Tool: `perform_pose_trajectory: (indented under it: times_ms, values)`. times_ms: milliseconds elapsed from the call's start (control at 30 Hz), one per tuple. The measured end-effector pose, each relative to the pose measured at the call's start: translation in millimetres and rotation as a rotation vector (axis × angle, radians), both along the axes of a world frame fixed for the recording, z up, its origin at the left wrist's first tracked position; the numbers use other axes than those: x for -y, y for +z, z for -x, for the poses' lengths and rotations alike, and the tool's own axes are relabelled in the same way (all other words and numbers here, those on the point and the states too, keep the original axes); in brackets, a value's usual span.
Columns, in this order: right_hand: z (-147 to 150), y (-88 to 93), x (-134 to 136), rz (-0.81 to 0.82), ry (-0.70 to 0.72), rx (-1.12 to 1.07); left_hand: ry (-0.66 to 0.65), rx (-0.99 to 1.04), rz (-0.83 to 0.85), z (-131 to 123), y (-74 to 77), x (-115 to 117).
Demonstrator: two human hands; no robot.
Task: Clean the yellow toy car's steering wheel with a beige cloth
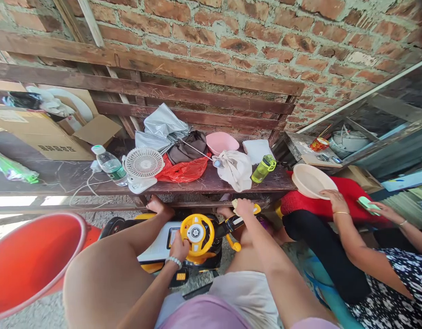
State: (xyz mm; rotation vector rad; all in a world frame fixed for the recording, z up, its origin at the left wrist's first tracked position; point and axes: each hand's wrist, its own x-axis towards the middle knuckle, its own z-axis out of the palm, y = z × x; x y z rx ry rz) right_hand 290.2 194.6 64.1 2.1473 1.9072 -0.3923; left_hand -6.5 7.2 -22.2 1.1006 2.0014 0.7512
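A toy ride-on digger with a white and black body and yellow parts stands between my legs. My left hand, a beaded bracelet at its wrist, is closed on the left rim of its yellow steering wheel. Further right, my right hand is closed round a small pale yellow piece, perhaps a cloth, mostly covered by the fingers. That hand is over the toy's black and white arm, near the arm's yellow end.
A large red bucket stands at left. Along the bench are a cardboard box, water bottle, white fan, red bag and green bottle. At right, another person's hands hold a cream basin and a green piece.
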Motion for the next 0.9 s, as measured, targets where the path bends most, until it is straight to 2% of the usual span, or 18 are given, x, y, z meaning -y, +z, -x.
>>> perform_pose_trajectory:
  times_ms: [67,167,367,533,667,800,900]
  values:
    - [-20.0,1.7,0.9,-0.041,-0.029,0.038,-0.005,0.026,0.018,-1.4,3.3,-0.4]
    - [-34.7,0.6,6.5,-0.001,-0.026,0.016,0.009,0.024,0.055,-3.7,8.9,-1.6]
    - [-34.9,-4.5,29.6,0.034,0.016,-0.060,-0.010,0.023,0.091,-3.9,15.5,-1.5]
    - [-38.4,6.1,42.1,0.079,0.060,-0.086,0.019,0.024,0.081,-3.0,14.8,0.4]
    - [-12.4,10.5,35.9,0.167,0.162,-0.086,0.026,0.032,0.066,-2.1,10.5,0.2]
    - [29.1,0.7,23.4,0.202,0.241,-0.106,0.026,0.060,0.053,0.3,5.0,-0.1]
    - [49.8,-8.6,18.4,0.219,0.279,-0.126,0.023,0.078,0.017,2.2,2.4,0.3]
